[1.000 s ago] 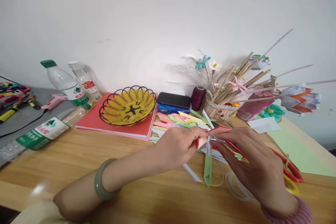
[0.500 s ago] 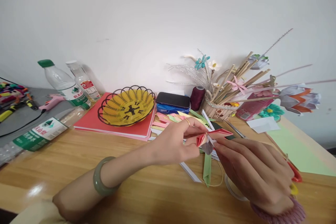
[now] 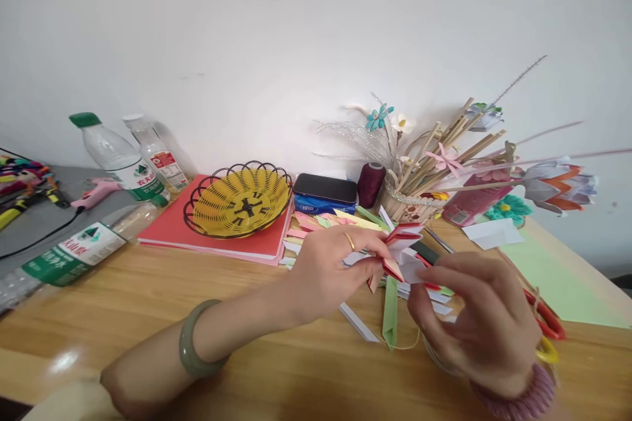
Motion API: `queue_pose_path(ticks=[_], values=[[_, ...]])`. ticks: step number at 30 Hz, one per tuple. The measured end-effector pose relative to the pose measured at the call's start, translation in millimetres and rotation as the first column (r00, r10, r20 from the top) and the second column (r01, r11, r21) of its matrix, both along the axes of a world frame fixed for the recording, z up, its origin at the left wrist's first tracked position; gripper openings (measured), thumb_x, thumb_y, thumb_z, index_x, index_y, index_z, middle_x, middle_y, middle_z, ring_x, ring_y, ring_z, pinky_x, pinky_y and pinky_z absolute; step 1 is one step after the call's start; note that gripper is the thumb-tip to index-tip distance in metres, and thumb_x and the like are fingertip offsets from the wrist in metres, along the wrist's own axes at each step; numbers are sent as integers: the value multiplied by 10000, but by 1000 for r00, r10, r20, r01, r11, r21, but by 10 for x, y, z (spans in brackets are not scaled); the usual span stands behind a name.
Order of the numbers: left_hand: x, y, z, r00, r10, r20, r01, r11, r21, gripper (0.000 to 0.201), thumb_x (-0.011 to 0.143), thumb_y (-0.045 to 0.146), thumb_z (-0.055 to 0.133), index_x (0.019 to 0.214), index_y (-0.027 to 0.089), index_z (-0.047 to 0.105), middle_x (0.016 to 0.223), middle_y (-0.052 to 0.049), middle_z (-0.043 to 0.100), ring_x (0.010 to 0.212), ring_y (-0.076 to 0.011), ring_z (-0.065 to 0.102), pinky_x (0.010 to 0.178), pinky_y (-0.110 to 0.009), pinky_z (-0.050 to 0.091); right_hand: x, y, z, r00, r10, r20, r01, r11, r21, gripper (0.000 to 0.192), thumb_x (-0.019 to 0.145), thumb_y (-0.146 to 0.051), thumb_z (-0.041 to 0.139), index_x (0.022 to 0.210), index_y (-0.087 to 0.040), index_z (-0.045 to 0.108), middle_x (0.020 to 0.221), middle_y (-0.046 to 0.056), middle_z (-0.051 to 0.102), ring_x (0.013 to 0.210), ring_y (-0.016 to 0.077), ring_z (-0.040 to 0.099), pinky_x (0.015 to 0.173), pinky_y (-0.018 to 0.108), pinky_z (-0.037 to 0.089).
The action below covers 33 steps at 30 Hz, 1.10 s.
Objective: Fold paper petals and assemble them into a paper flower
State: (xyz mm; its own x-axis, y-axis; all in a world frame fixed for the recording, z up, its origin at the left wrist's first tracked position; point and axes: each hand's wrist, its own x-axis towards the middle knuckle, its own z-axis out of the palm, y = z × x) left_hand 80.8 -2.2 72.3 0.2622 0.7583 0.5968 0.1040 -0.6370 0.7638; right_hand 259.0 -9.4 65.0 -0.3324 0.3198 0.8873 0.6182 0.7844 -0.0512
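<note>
Between the thumb and fingers of my left hand (image 3: 340,270) is a folded paper flower (image 3: 405,256), red at the outer folds and whitish inside. My right hand (image 3: 474,322) is on its right side, thumb and forefinger closed at the edge of a whitish flap. Both hands are raised over the table. Beneath them lie folded paper strips (image 3: 326,220) in pink, yellow, green and white. A green strip (image 3: 390,312) and a white strip (image 3: 359,322) lie nearer to me, partly below the hands.
A yellow woven basket (image 3: 241,204) stands on red paper sheets (image 3: 162,230). Plastic bottles (image 3: 74,253) and a pink glue gun (image 3: 96,194) are left. Behind are a phone (image 3: 326,189), maroon thread (image 3: 371,184) and a stick-filled pot (image 3: 407,207). Red-handled scissors (image 3: 548,319) lie right.
The paper flower has turned and opened so more of its whitish inside shows. My right hand has shifted its grip to a whitish flap, with its fingers more raised.
</note>
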Motion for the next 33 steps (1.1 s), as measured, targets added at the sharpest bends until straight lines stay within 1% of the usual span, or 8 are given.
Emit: queue_pose_path(ticks=[3, 6, 8, 12, 15, 18, 25, 33], values=[[2, 43, -48, 999, 36, 18, -39, 967, 251, 79, 793, 109, 567, 754, 157, 617, 728, -42, 685, 841, -156, 641, 801, -269, 489, -34, -36, -32, 969, 56, -239, -138, 930, -342, 244, 759, -188, 577, 993, -229, 517, 820, 51, 556, 691, 179, 551, 534, 308, 483], [7, 56, -87, 999, 45, 5, -44, 926, 376, 90, 767, 76, 577, 795, 156, 607, 907, -90, 684, 922, -168, 625, 847, -300, 485, -50, -59, -32, 968, 9, -250, -140, 847, -512, 127, 783, -215, 590, 902, -246, 557, 793, 23, 600, 691, 171, 582, 563, 295, 493], [9, 41, -101, 1000, -10, 30, 1, 957, 288, 181, 755, 33, 525, 872, 156, 588, 959, -102, 664, 973, -181, 602, 862, -333, 482, -50, -62, -17, 984, -10, -176, -77, 873, -482, 82, 796, -185, 579, 851, -245, 579, 780, 12, 629, 709, 165, 606, 602, 284, 493], [11, -6, -90, 998, 33, 52, -37, 996, 84, 308, 721, 86, 559, 1015, 179, 568, 990, -83, 592, 998, -199, 550, 860, -368, 473, -39, -59, 13, 999, -32, 11, 34, 983, -183, 149, 777, -102, 574, 872, -217, 568, 769, 32, 660, 684, 162, 621, 629, 282, 484], [16, 0, -89, 994, 107, -25, -103, 987, 125, 266, 711, 177, 662, 976, 188, 645, 975, -72, 555, 959, -189, 545, 883, -349, 450, -34, -59, 22, 990, -76, 122, 78, 997, -19, 193, 747, -56, 597, 888, -185, 571, 768, 54, 684, 673, 166, 636, 637, 278, 480], [26, 26, -114, 999, 46, 12, -46, 998, 36, 191, 776, 169, 610, 951, 198, 683, 975, -66, 617, 943, -159, 581, 867, -282, 459, -41, -52, 18, 981, -103, 165, 98, 994, 41, 216, 736, -49, 623, 908, -173, 578, 765, 48, 695, 666, 150, 640, 649, 263, 479], [76, 4, -132, 966, 48, 256, 26, 960, -278, 183, 773, 150, 613, 897, 234, 718, 918, -6, 711, 872, -138, 636, 824, -228, 487, -101, -44, 2, 990, -113, 89, 118, 992, -52, 149, 752, -109, 637, 868, -179, 577, 744, 27, 685, 673, 138, 639, 658, 245, 477], [109, -34, -172, 937, 78, 341, 48, 937, -347, 173, 757, 171, 637, 886, 250, 721, 929, 10, 711, 888, -143, 638, 834, -228, 492, -124, -74, 49, 995, -83, -63, 53, 925, -377, 51, 803, -176, 582, 772, -215, 572, 664, -43, 640, 562, 81, 582, 558, 186, 447]])
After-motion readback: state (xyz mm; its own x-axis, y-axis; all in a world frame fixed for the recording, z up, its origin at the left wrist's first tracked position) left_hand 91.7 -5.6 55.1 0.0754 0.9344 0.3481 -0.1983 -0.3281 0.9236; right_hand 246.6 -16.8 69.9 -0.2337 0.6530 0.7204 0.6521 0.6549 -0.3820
